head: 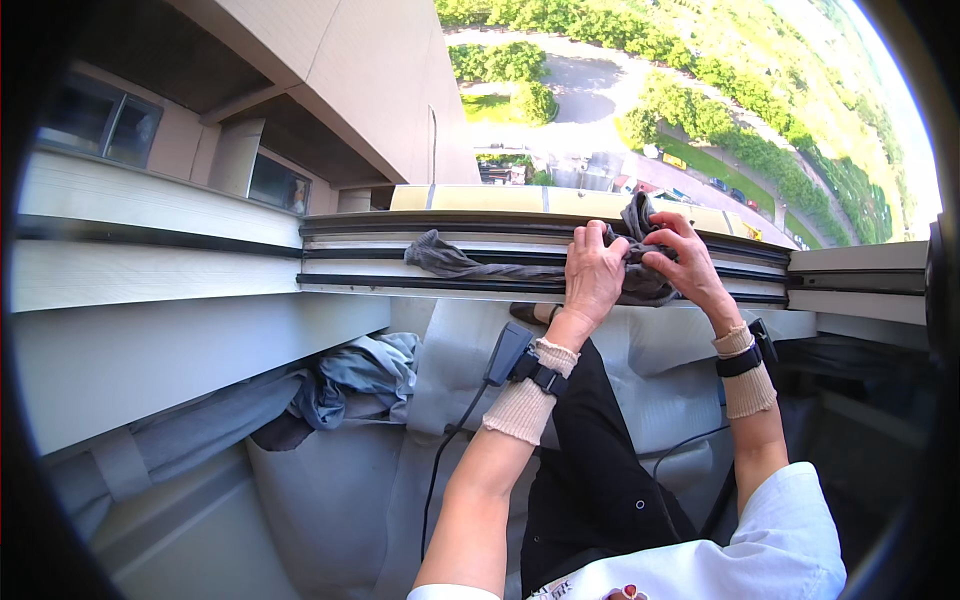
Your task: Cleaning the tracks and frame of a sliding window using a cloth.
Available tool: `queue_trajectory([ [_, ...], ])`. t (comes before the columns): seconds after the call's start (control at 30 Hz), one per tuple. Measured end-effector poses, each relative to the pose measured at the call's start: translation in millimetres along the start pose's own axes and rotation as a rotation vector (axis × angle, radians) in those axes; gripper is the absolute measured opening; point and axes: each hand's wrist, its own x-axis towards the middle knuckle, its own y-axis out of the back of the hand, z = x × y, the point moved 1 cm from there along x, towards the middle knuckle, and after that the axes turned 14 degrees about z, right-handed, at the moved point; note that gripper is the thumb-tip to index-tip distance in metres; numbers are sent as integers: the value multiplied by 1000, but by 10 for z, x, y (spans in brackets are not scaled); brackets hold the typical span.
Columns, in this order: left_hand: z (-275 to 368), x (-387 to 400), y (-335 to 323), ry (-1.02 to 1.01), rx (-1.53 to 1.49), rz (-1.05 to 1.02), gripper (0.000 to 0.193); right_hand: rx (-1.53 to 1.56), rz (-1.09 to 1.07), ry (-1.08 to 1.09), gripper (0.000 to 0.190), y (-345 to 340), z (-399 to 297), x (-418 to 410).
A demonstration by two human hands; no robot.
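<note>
A dark grey cloth (491,268) lies twisted along the sliding-window track (360,264), its loose end stretched out to the left. My left hand (596,266) grips the bunched middle of the cloth against the track, with the fingers curled over it. Just to the right, my right hand (684,259) pinches another fold between thumb and fingers. One loop of the cloth sticks up past the outer edge of the track between the two hands. Part of the bunch is hidden under my fingers.
Beyond the sill is a long drop to trees (517,64) and a road. A white window frame (157,274) rises at left. Crumpled blue-grey fabric (367,375) lies below it. Grey sheeting (330,495) covers the surface by my legs. Cables (435,465) hang from devices strapped to my wrists.
</note>
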Motion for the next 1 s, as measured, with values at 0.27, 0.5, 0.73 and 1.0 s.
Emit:
queue_trajectory([
  [0.27,-13,204,461,632,-800,150,23,349,-93,-192,29,-142,-280,235],
  [0.5,-630,-23,920,840,-698,487,33,234,-102,-206,15,-629,-432,248],
  [0.73,-1202,182,1768,863,-800,807,25,200,161,141,19,-1492,-1410,711],
  [1.0,-1443,-146,1764,204,248,288,30,-192,-118,613,43,-2197,-1048,155],
])
